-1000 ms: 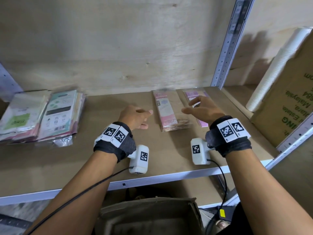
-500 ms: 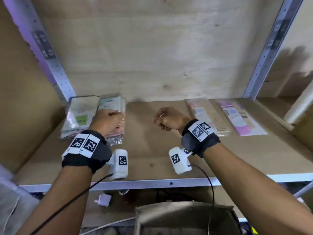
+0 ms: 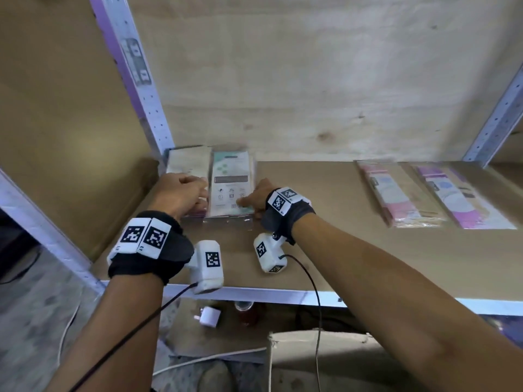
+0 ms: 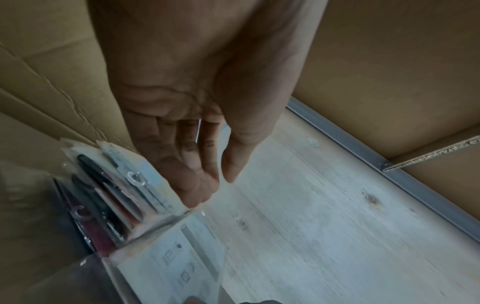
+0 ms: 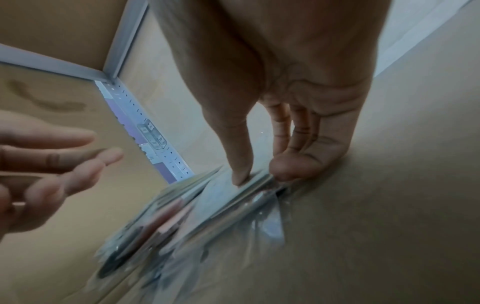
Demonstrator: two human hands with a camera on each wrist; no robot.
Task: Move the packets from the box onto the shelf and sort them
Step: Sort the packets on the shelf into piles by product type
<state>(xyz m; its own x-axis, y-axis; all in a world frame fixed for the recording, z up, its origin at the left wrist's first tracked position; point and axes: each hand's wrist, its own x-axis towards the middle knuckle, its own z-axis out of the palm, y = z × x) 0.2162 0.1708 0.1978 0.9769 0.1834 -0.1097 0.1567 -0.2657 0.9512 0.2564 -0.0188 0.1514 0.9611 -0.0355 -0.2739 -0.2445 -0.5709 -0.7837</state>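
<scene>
I see my right hand pinching the near edge of the teal packet stack at the brown shelf's back-left corner. My left hand hovers beside it, fingers loosely extended, holding nothing. Pink packets lie well apart, right. Plywood back wall; box below.

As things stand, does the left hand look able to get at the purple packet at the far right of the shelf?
Probably not without shifting over. The left hand is at the packet stack by the left post; the purple packet lies far right, past the right hand and the pink packet.
</scene>
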